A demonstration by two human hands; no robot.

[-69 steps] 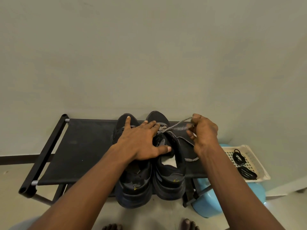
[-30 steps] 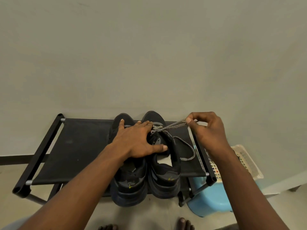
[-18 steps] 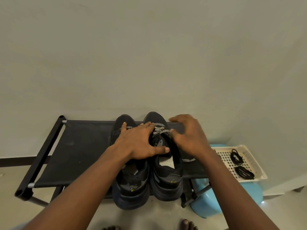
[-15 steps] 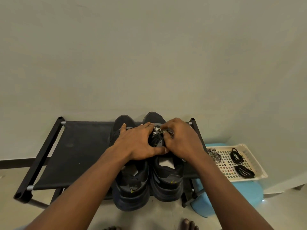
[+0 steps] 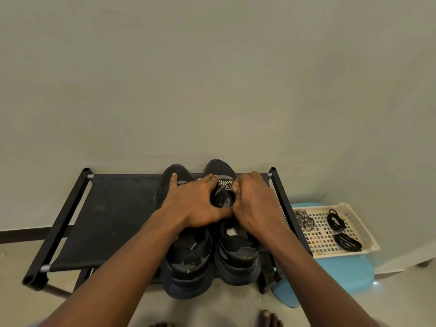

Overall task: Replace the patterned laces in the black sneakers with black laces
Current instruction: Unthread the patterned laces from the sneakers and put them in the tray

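On a black fabric surface (image 5: 113, 220), side by side and touching: the left sneaker (image 5: 186, 263) and, at its 3 o'clock, the right sneaker (image 5: 238, 256). Both black, toes toward 12 o'clock, heels overhanging the near edge at 6 o'clock.

Laid flat across both uppers, the left hand (image 5: 195, 204), fingers spread, one fingertip out on the left sneaker's toe, thumb stretched toward 3 o'clock over the right sneaker's tongue.

Just beside it at 3 o'clock and touching that thumb, the right hand (image 5: 254, 204), knuckles up, fingers curled together and closed on the patterned lace (image 5: 225, 184) near the right sneaker's toe. Fingertips hidden. Only a short black-and-white run of that lace visible between the two hands.

At 3 o'clock of the surface, a cream slotted basket (image 5: 368, 232) resting on a blue stool (image 5: 342, 272). Inside, a loose patterned lace (image 5: 304, 219) coiled at the 9 o'clock end. Also inside, two bundles of black laces (image 5: 336, 219), the second bundle (image 5: 346, 241) at 5 o'clock of the first and apart from it.

Bare toes (image 5: 269, 318) on the floor at 6 o'clock.
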